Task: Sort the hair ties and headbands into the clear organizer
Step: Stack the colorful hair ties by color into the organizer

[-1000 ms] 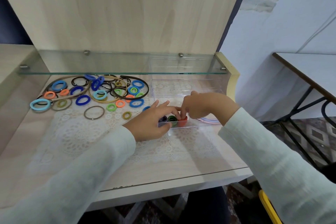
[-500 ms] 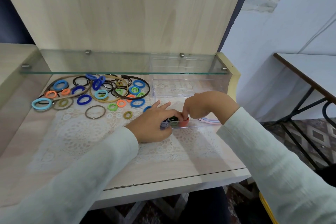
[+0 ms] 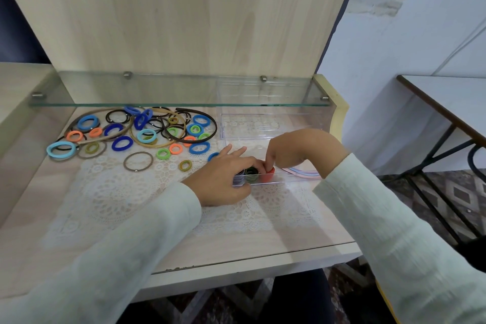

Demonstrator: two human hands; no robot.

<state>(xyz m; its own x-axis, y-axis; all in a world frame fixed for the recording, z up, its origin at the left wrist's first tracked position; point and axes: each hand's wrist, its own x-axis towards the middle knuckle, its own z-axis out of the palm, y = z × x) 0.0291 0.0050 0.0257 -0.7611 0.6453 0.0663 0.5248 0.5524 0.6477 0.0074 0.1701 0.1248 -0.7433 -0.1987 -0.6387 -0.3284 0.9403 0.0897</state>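
The clear organizer (image 3: 263, 130) stands at the right of the desk under a glass shelf. Its front compartment holds dark purple ties (image 3: 238, 177), green ties (image 3: 251, 176) and orange hair ties (image 3: 267, 176) in a row. Pastel headbands (image 3: 306, 173) lie further right in it. My right hand (image 3: 297, 151) reaches down from above, its curled fingertips pinching the orange hair ties. My left hand (image 3: 221, 179) rests at the organizer's front left, fingers stretched out, index on the green ties, thumb along the front wall.
A loose pile of coloured hair ties and thin headbands (image 3: 147, 131) spreads over the lace mat (image 3: 126, 192) at the left. The glass shelf (image 3: 171, 97) hangs low over the back. A second table (image 3: 452, 97) stands to the right.
Both hands stay at the organizer's front compartment. My right fingertips have pushed a little lower onto the orange ties. The pile has not moved.
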